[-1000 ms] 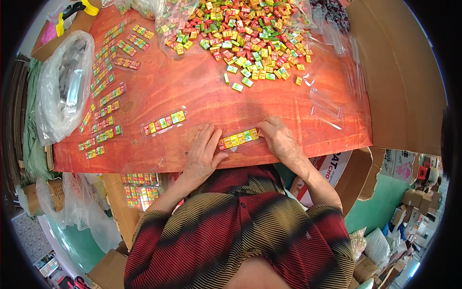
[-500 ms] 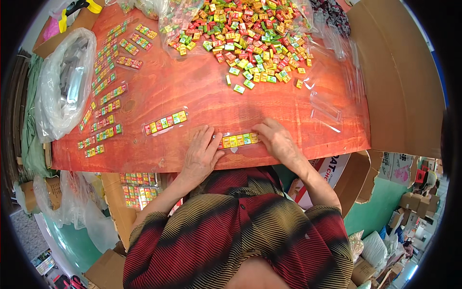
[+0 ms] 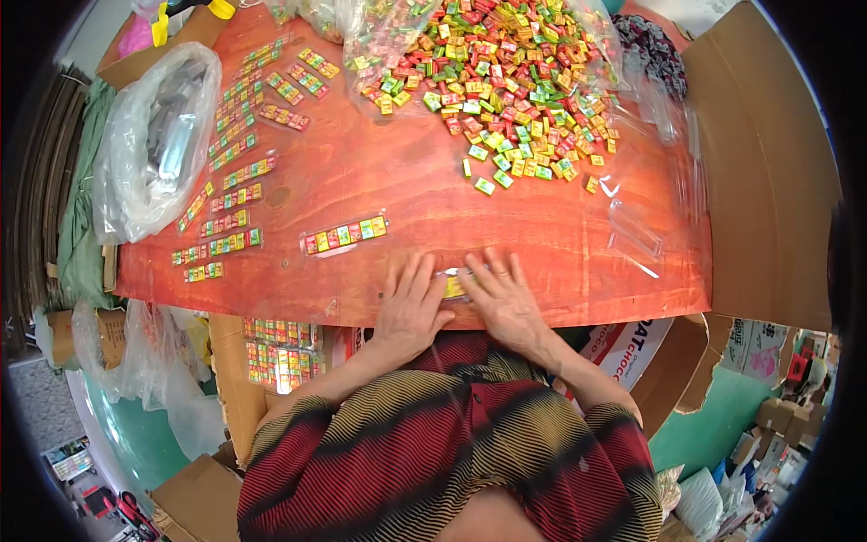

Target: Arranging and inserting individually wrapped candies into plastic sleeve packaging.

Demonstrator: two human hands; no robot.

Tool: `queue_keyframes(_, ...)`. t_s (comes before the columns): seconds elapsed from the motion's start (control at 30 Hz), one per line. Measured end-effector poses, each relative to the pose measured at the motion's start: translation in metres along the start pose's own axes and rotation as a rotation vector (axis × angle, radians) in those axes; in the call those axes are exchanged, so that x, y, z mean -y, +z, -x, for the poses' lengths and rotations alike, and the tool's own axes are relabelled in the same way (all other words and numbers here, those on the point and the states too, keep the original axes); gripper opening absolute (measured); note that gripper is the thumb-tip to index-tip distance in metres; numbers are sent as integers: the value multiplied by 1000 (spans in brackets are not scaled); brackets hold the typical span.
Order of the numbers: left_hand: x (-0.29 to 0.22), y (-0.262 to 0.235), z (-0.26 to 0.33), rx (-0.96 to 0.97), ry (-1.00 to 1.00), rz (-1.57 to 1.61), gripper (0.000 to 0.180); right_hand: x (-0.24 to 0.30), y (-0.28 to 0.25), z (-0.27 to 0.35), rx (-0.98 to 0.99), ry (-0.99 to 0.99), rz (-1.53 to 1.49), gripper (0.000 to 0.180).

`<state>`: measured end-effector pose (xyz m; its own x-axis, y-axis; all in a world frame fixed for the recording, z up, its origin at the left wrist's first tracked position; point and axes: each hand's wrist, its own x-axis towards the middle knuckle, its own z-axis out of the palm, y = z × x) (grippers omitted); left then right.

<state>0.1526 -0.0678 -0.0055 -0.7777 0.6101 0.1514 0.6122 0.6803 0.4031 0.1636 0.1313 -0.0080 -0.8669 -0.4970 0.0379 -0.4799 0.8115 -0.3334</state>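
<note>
A clear plastic tray holding a row of small yellow boxes lies near the table's front edge, mostly covered by my hands. My left hand rests flat at its left end, fingers stretched out. Across its right part lies my right hand, fingers spread and palm down. Both hands are open. To the left and a bit farther off is another filled clear tray, its small boxes red, yellow and green in a row.
A heap of small coloured boxes spreads over the far side of the red table. Filled trays lie in rows at left, beside a bag of clear trays. Loose clear trays lie at right, near a cardboard wall.
My right hand has moved left from the tray's right end and now lies spread over it. My left hand has flattened beside it. The whole view has shifted slightly.
</note>
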Motion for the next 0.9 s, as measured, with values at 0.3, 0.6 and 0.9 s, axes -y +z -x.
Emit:
queue_keyframes(0.3, 25, -22, 12, -231, -312, -33, 67, 8, -7, -43, -267, -1, -588, 48)
queue_keyframes(0.6, 43, -20, -17, -25, -330, -305, 67, -30, -40, -7, -472, 262, -379, 37)
queue_keyframes(0.9, 109, -47, -26, -9, -454, -393, 58, -120, -53, 42, -596, 772, 355, 42)
